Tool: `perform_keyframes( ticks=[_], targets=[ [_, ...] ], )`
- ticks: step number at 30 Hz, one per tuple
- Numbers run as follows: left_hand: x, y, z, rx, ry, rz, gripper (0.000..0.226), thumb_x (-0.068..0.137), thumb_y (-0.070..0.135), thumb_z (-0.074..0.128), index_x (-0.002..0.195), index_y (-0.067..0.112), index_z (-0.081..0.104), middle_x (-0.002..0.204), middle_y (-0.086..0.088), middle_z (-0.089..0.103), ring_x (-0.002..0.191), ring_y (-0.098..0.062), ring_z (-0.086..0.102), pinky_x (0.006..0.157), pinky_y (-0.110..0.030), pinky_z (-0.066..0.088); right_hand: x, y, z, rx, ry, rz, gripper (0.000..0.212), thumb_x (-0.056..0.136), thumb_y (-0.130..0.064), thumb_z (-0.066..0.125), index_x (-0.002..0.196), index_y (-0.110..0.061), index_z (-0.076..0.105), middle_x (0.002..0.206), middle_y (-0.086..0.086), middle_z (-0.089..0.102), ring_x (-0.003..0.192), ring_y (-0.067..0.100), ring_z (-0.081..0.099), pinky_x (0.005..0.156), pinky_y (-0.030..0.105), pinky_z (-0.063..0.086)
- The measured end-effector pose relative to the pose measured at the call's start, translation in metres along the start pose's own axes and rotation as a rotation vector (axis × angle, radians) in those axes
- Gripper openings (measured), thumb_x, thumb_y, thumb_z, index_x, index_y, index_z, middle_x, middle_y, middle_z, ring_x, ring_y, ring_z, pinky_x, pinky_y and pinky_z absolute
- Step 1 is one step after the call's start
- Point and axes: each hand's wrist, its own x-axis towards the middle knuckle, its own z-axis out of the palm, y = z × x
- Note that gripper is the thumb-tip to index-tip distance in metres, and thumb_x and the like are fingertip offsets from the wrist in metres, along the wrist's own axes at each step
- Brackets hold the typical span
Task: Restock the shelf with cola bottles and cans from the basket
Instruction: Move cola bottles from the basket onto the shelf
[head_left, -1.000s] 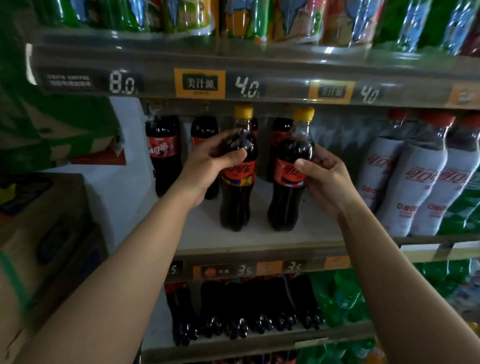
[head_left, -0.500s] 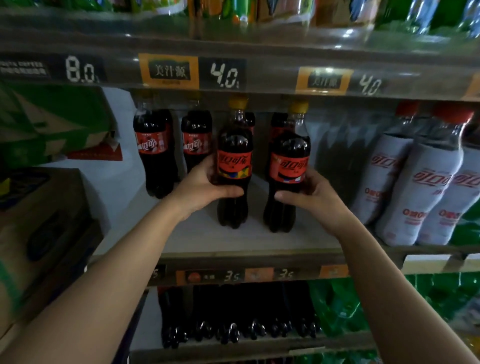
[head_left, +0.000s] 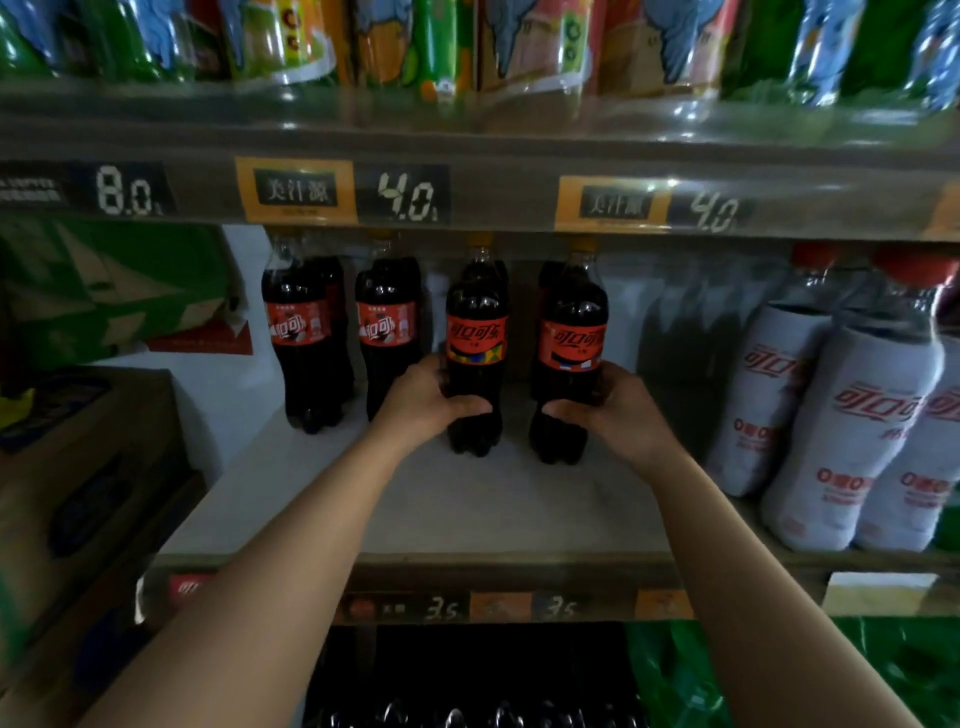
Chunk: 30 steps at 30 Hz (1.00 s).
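Note:
Two yellow-capped cola bottles stand upright on the middle shelf (head_left: 467, 525). My left hand (head_left: 423, 397) grips the lower body of the left cola bottle (head_left: 476, 332). My right hand (head_left: 613, 408) grips the lower body of the right cola bottle (head_left: 571, 338). Both bottles carry orange-red labels and sit deep on the shelf, in front of more cola bottles. The basket is out of view.
Two red-label cola bottles (head_left: 298, 332) stand to the left on the same shelf. White-sleeved cola bottles (head_left: 852, 426) fill the right side. Above is a shelf edge with price tags (head_left: 296, 189). Dark bottles (head_left: 467, 691) fill the shelf below. Cardboard boxes (head_left: 78, 467) stack at the left.
Both hands slid from the bottles' labels down to their lower bodies and pushed the two bottles further back on the shelf.

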Motion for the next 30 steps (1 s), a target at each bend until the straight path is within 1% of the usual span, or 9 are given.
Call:
perform_keyframes(
  ticks=[2,6,10,13,15,19,23,26,30],
  targets=[
    [0.008,-0.003,0.004,-0.012,0.02,-0.007,0.067,0.07,0.015,0.084,0.129,0.014,0.054,0.125,-0.004,0.064,0.117,-0.019,0.059,0.104,-0.037,0.044,0.009,0.005,0.001,0.004,0.02,-0.005,0.05,0.077,0.003,0.076,0.123,-0.001,0.056,0.101,0.0,0.064,0.08,-0.008,0.057,0.062,-0.001,0.042],
    [0.018,-0.008,0.011,-0.026,0.066,-0.017,0.064,0.07,0.016,0.084,0.128,0.014,0.055,0.125,-0.005,0.064,0.116,-0.019,0.06,0.104,-0.04,0.044,0.026,0.014,0.005,0.018,0.047,0.003,0.054,0.077,0.001,0.076,0.127,0.0,0.055,0.109,0.005,0.064,0.101,0.014,0.061,0.064,-0.003,0.042],
    [0.023,-0.012,0.013,-0.068,0.062,-0.012,0.062,0.072,0.012,0.081,0.128,0.013,0.054,0.126,-0.008,0.063,0.117,-0.021,0.059,0.106,-0.044,0.043,0.042,0.024,0.006,-0.032,0.08,0.002,0.058,0.076,-0.006,0.079,0.13,-0.004,0.056,0.121,0.009,0.065,0.108,0.015,0.06,0.067,-0.002,0.041],
    [0.025,-0.015,0.014,-0.066,0.061,-0.002,0.062,0.073,0.013,0.081,0.129,0.013,0.053,0.127,-0.008,0.063,0.118,-0.021,0.058,0.106,-0.045,0.042,0.049,0.029,0.006,-0.064,0.085,0.03,0.059,0.077,-0.011,0.08,0.131,-0.008,0.056,0.126,0.007,0.064,0.115,0.017,0.06,0.084,0.016,0.043],
    [0.026,-0.016,0.016,-0.064,0.068,-0.003,0.062,0.073,0.013,0.08,0.129,0.012,0.053,0.127,-0.008,0.063,0.119,-0.02,0.058,0.106,-0.045,0.042,0.051,0.031,0.006,-0.087,0.097,0.039,0.059,0.077,-0.014,0.079,0.131,-0.01,0.056,0.127,0.008,0.064,0.117,0.02,0.06,0.089,0.023,0.043],
    [0.028,-0.015,0.018,-0.056,0.084,-0.003,0.062,0.075,0.012,0.08,0.13,0.01,0.052,0.128,-0.009,0.062,0.119,-0.021,0.057,0.106,-0.044,0.042,0.051,0.033,0.007,-0.137,0.13,0.029,0.06,0.078,-0.018,0.08,0.131,-0.011,0.055,0.128,0.007,0.064,0.118,0.022,0.059,0.09,0.022,0.041],
    [0.028,-0.014,0.019,-0.058,0.082,-0.005,0.061,0.075,0.011,0.079,0.13,0.008,0.052,0.126,-0.008,0.062,0.118,-0.02,0.057,0.106,-0.041,0.042,0.049,0.035,0.009,-0.138,0.174,-0.012,0.059,0.075,-0.018,0.081,0.128,-0.008,0.058,0.125,0.008,0.065,0.116,0.021,0.06,0.085,0.019,0.04],
    [0.028,-0.013,0.019,-0.071,0.086,-0.01,0.062,0.076,0.009,0.078,0.131,0.007,0.05,0.127,-0.009,0.061,0.119,-0.021,0.057,0.104,-0.037,0.043,0.049,0.037,0.01,-0.161,0.188,-0.024,0.059,0.074,-0.02,0.082,0.126,-0.008,0.059,0.123,0.008,0.066,0.114,0.022,0.062,0.085,0.021,0.042],
    [0.028,-0.014,0.02,-0.065,0.082,0.0,0.061,0.077,0.011,0.077,0.132,0.007,0.05,0.126,-0.007,0.06,0.118,-0.017,0.056,0.103,-0.035,0.043,0.049,0.036,0.008,-0.11,0.157,-0.017,0.059,0.073,-0.018,0.083,0.126,-0.008,0.058,0.119,0.006,0.067,0.107,0.015,0.062,0.081,0.02,0.043]
  ],
)
